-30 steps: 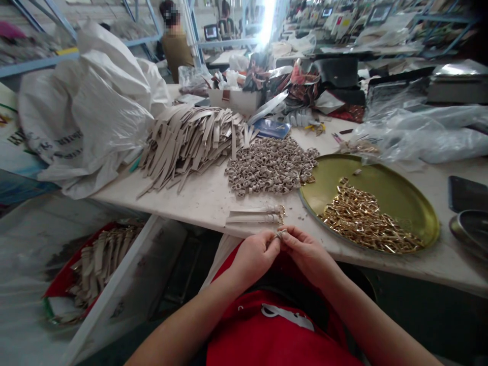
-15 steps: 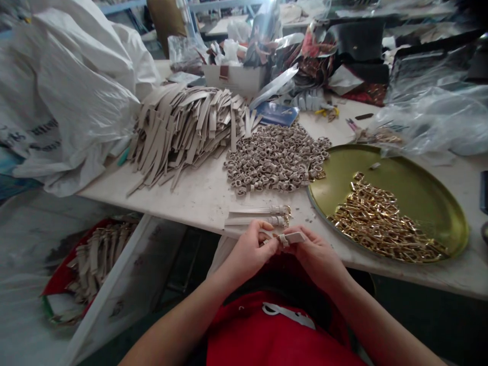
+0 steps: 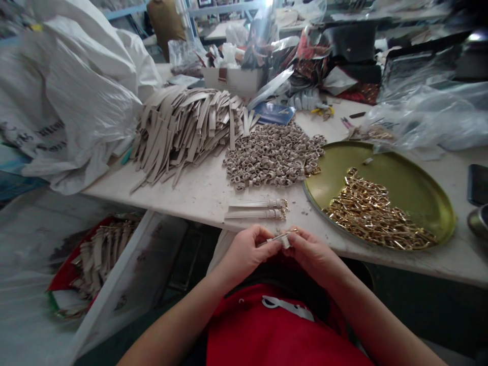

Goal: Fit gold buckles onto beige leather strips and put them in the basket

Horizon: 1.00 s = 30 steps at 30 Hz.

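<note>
Both hands meet over the near table edge, closed on one light strap (image 3: 285,241) with a small loop and a bit of gold metal at its right end. My left hand (image 3: 249,250) pinches the strap's left part; my right hand (image 3: 310,252) grips near the gold end. Just beyond them lie two finished-looking straps with buckles (image 3: 253,214), side by side. A heap of beige loops (image 3: 270,152) is behind these, with a pile of long beige strips (image 3: 186,127) to its left. Gold buckles (image 3: 377,211) fill the near part of a round olive tray (image 3: 415,178).
A large white sack (image 3: 80,86) stands at the left. Below the table, a red-edged container (image 3: 64,274) holds more straps. At the back are a white box (image 3: 236,81), a blue booklet (image 3: 273,113) and plastic bags (image 3: 430,114). A dark phone-like object (image 3: 478,185) lies far right.
The strap between my fingers has turned; its broad pale end no longer sticks out to the right, and gold metal now shows there. The view has shifted slightly.
</note>
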Each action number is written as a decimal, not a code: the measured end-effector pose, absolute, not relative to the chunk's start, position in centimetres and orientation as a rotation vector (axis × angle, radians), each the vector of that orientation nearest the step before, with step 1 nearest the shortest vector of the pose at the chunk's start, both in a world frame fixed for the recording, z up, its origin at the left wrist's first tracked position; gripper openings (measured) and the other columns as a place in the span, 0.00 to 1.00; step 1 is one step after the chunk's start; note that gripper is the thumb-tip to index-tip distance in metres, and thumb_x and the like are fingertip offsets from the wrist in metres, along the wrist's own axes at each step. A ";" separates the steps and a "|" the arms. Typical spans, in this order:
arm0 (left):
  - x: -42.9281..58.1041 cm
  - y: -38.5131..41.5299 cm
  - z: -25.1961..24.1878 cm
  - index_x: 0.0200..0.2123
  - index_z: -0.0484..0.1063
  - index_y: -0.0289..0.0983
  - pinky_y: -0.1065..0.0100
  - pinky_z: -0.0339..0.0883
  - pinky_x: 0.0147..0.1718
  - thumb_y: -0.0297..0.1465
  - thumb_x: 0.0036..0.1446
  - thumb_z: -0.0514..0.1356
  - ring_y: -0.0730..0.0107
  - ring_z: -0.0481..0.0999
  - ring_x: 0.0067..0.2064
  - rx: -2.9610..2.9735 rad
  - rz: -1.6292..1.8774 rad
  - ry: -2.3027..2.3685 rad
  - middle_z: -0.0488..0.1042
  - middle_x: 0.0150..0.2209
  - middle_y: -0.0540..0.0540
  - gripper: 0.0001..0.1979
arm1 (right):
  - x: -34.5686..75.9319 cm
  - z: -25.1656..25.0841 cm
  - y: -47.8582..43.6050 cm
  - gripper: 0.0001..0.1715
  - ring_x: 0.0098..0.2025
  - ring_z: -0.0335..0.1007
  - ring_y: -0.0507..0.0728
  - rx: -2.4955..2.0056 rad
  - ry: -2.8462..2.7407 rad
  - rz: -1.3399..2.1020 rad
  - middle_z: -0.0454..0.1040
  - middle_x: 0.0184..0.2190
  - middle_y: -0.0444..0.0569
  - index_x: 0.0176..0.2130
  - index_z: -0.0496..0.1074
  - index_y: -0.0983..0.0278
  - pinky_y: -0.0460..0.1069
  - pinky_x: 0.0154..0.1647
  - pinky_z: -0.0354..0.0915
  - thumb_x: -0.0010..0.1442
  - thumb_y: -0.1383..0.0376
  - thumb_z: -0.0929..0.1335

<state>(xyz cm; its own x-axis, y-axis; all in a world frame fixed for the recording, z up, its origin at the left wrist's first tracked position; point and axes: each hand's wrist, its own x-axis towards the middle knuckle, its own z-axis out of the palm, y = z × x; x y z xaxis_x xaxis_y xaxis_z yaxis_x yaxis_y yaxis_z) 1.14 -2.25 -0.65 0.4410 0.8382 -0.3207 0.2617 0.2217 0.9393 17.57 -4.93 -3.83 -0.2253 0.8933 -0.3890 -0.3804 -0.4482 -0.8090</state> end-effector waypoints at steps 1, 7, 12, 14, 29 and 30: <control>1.1 -2.6 -0.3 0.32 0.67 0.34 0.74 0.60 0.26 0.38 0.51 0.60 0.76 0.67 0.26 1.271 0.547 1.040 0.71 0.26 0.50 0.12 | 17.5 -3.7 -5.2 0.19 0.25 0.59 0.50 -1.149 -0.771 1.705 0.64 0.21 0.41 0.26 0.62 0.63 0.46 0.28 0.57 0.50 0.53 0.71; 1.2 -4.5 -0.2 0.36 0.69 0.33 0.72 0.64 0.31 0.34 0.51 0.60 0.74 0.70 0.30 1.256 0.594 1.002 0.73 0.29 0.48 0.11 | 17.7 -3.3 -6.9 0.15 0.22 0.56 0.50 -1.394 -1.221 1.156 0.61 0.22 0.38 0.38 0.62 0.61 0.45 0.22 0.54 0.53 0.56 0.67; 1.0 -5.6 -1.0 0.37 0.70 0.33 0.69 0.66 0.35 0.32 0.49 0.62 0.70 0.74 0.33 1.242 0.514 0.949 0.75 0.32 0.46 0.12 | 18.6 -3.0 -8.5 0.06 0.25 0.60 0.51 -1.375 -1.748 1.101 0.66 0.23 0.41 0.34 0.64 0.62 0.45 0.26 0.57 0.60 0.62 0.61; 0.8 -6.1 -1.2 0.38 0.70 0.32 0.68 0.67 0.36 0.32 0.49 0.62 0.69 0.74 0.34 1.199 0.461 0.901 0.75 0.34 0.44 0.13 | 18.7 -2.7 -9.1 0.05 0.26 0.62 0.51 -1.374 -1.859 1.048 0.68 0.25 0.42 0.33 0.64 0.62 0.45 0.27 0.57 0.60 0.63 0.61; 0.1 -6.8 0.0 0.28 0.69 0.33 0.71 0.64 0.28 0.43 0.53 0.56 0.73 0.73 0.26 1.295 0.168 0.919 0.74 0.27 0.46 0.17 | 18.3 -3.8 -10.6 0.10 0.32 0.64 0.54 -1.285 -1.641 1.148 0.70 0.31 0.47 0.39 0.65 0.61 0.48 0.32 0.61 0.62 0.58 0.60; 0.1 -6.8 0.0 0.27 0.69 0.33 0.71 0.64 0.27 0.42 0.53 0.55 0.73 0.73 0.25 1.307 0.164 0.929 0.74 0.26 0.47 0.16 | 18.3 -3.8 -10.6 0.10 0.33 0.65 0.55 -1.281 -1.669 1.149 0.70 0.32 0.47 0.40 0.65 0.61 0.48 0.34 0.61 0.62 0.59 0.61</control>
